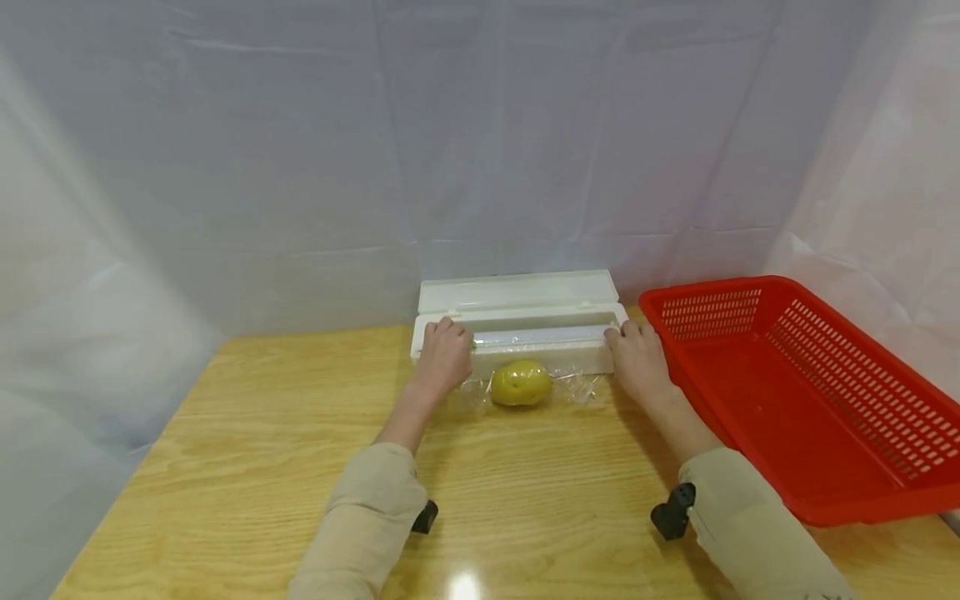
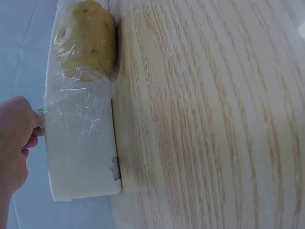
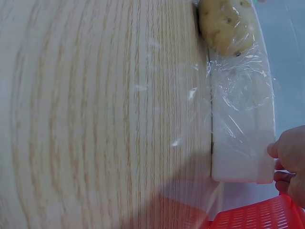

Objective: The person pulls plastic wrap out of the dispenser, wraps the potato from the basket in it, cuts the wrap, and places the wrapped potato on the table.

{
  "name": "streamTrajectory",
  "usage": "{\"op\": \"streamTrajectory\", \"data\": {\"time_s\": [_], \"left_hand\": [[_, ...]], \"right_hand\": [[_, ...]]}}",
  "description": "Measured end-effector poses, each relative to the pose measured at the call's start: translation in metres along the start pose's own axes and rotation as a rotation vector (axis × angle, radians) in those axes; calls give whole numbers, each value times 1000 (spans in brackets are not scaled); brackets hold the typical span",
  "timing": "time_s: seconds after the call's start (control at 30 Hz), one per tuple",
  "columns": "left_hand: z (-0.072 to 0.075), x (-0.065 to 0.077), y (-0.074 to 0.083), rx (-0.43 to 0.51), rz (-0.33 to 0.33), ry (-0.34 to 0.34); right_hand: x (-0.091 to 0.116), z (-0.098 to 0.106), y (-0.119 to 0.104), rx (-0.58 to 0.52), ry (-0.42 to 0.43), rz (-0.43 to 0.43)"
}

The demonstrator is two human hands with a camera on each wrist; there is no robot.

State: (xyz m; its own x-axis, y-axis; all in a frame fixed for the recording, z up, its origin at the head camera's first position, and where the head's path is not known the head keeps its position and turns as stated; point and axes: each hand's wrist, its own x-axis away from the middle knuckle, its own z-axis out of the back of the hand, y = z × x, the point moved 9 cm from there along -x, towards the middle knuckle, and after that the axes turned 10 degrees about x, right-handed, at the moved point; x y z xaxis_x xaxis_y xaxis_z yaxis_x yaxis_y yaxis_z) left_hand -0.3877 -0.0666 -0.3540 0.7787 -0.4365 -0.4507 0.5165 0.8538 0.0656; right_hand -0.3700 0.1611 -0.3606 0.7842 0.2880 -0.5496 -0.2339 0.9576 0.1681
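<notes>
Head: left hand pinching roll; right hand, grip unclear, at box edge beside basket rim.

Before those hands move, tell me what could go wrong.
The film could cling to itself, as it lies wrinkled around the potato. The rounded potato might roll if the film is pulled, since the left hand and right hand are both at the box. The right hand could also bump the basket, which stands close by.
</notes>
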Motion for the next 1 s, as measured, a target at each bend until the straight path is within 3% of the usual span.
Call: {"op": "streamTrajectory", "data": {"time_s": [0.47, 1.0], "left_hand": [[2, -1, 3, 13, -12, 16], [-3, -3, 2, 19, 22, -23]], "right_hand": [[0, 1, 0, 5, 9, 0], [-1, -1, 0, 7, -15, -2]]}}
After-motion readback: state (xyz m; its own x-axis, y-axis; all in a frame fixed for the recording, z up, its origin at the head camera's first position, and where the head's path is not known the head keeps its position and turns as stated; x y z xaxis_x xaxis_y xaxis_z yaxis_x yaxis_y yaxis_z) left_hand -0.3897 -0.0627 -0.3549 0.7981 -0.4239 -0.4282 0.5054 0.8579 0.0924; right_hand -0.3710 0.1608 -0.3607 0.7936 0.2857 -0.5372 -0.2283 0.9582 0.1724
